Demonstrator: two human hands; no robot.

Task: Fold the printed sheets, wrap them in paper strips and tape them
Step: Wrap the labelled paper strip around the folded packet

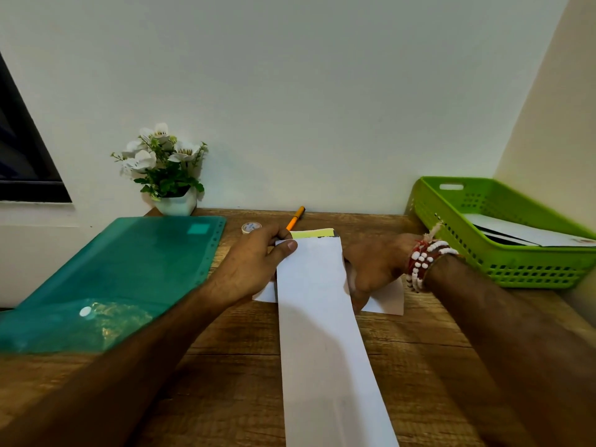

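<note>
1. left hand (254, 262) pinches the far end of the paper strip (322, 333), thumb on top.
2. right hand (371, 266): fingers curl at the strip's right edge, over the folded sheet (388, 298); can't tell what they grip.
3. Strip lies across the sheet, mid-bench (232, 382).
4. tape roll (251, 227) and pen (295, 219) behind the hands; green basket (516, 272) on the right.

The brown wooden worktop (225, 375) is matt, with coarse grain and dark plank lines. On it, the long white paper strip (322, 333) looks smooth and matt. Left of the strip, the teal translucent plastic folder (129, 269) is glossy and throws back patches of light. Right of the strip, the lime-green perforated plastic basket (532, 272) has a dull sheen. Beyond the strip lies the smooth orange plastic pen (295, 218). Beyond and left of it, the white angular flowerpot (177, 204) looks smooth and faintly glossy.
</note>
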